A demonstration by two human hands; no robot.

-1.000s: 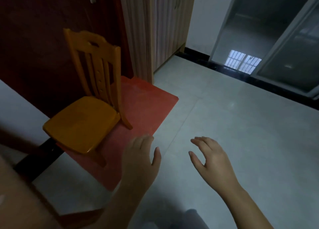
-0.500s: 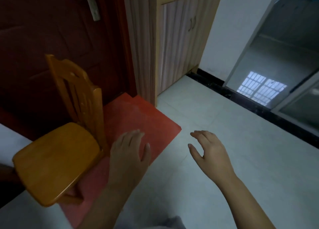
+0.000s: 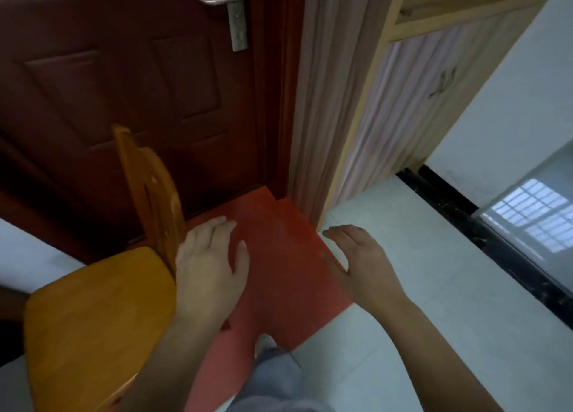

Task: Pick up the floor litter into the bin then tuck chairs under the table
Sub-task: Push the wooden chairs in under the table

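A yellow wooden chair (image 3: 93, 312) stands at the lower left, its slatted back (image 3: 148, 194) toward the dark red door. My left hand (image 3: 210, 266) hovers just right of the chair back with relaxed fingers and holds nothing; whether it touches the back is unclear. Further right, over the edge of the red mat, my right hand (image 3: 359, 262) is spread and empty. No litter, bin or table shows in this view.
A red mat (image 3: 279, 275) lies before the dark red door (image 3: 139, 86) with its metal handle (image 3: 229, 8). A wooden cabinet (image 3: 387, 110) stands to the right. Pale tiled floor (image 3: 434, 318) runs to a black threshold (image 3: 496, 241). My trouser leg (image 3: 273, 377) shows below.
The view has swung left and up toward the door. The chair has shifted to the lower left of the frame and looms closer. Both hands stay empty and are now over the red mat.
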